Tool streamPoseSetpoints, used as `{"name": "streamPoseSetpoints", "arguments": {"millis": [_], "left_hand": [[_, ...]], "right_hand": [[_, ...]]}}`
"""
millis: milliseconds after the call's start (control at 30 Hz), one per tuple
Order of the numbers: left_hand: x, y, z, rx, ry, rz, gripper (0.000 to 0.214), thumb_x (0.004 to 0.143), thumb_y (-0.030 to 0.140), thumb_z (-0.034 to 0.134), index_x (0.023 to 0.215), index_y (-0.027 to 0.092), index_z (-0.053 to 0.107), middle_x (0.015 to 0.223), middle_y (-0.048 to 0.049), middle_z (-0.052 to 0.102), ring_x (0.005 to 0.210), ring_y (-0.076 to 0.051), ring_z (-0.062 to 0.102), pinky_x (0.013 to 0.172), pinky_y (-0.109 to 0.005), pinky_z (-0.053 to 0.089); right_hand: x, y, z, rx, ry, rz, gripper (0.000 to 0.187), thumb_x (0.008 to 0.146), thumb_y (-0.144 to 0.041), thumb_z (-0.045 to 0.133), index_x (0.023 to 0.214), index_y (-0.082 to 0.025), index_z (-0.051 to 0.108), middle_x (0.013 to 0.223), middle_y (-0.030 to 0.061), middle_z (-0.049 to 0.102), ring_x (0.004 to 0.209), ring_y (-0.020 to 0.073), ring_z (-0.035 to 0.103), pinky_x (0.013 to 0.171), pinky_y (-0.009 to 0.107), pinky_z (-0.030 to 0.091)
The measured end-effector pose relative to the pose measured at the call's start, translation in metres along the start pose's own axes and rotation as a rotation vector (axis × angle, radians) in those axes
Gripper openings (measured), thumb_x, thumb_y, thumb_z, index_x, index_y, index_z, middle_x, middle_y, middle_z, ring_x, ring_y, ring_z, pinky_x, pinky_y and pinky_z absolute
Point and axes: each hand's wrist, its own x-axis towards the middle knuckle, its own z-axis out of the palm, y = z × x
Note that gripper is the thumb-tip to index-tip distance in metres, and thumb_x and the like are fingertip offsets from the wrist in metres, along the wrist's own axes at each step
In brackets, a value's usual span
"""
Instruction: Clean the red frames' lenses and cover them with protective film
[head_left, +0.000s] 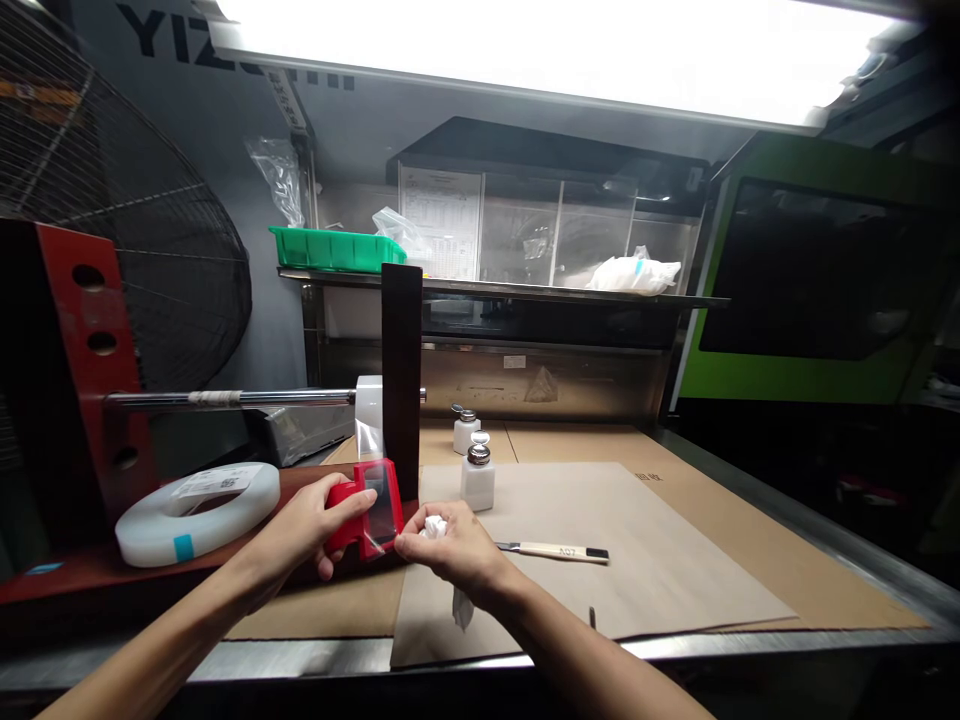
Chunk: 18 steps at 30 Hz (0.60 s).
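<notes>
My left hand (304, 525) is closed around a red tape dispenser (367, 505) with a clear film face, low on the bench beside a dark upright post (402, 375). My right hand (450, 545) is closed too: thumb and forefinger pinch at the dispenser's lower right edge, and a crumpled white cloth (435, 527) is bunched in the palm, a strip of it hanging below the wrist.
Two white pump bottles (478, 475) stand behind my hands. A small wood-handled knife (555, 551) lies on the brown paper sheet (675, 560). A white roll (196, 510) lies at left by a red stand (90, 350). A green tray (334, 250) sits on the shelf.
</notes>
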Motion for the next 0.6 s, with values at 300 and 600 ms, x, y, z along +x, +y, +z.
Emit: {"name": "streamPoseSetpoints", "arguments": {"millis": [300, 600], "left_hand": [[0.0009, 0.0006, 0.0005, -0.016, 0.002, 0.004, 0.037, 0.064, 0.049, 0.067, 0.072, 0.019, 0.047, 0.044, 0.0081, 0.051, 0.038, -0.009, 0.042, 0.033, -0.019, 0.036], [-0.0036, 0.0028, 0.0019, -0.026, 0.023, 0.013, 0.035, 0.065, 0.048, 0.067, 0.071, 0.020, 0.047, 0.044, 0.0077, 0.052, 0.037, -0.009, 0.041, 0.033, -0.019, 0.035]], "right_hand": [[0.0004, 0.0000, 0.0008, -0.013, -0.002, -0.021, 0.010, 0.062, -0.014, 0.065, 0.058, -0.014, 0.056, 0.047, -0.0079, 0.044, 0.046, 0.0041, 0.035, 0.044, 0.018, 0.026], [0.0004, 0.0011, -0.0007, -0.034, 0.002, -0.031, 0.009, 0.062, -0.016, 0.066, 0.059, -0.014, 0.057, 0.050, -0.0064, 0.047, 0.049, 0.0051, 0.039, 0.047, 0.018, 0.029]]}}
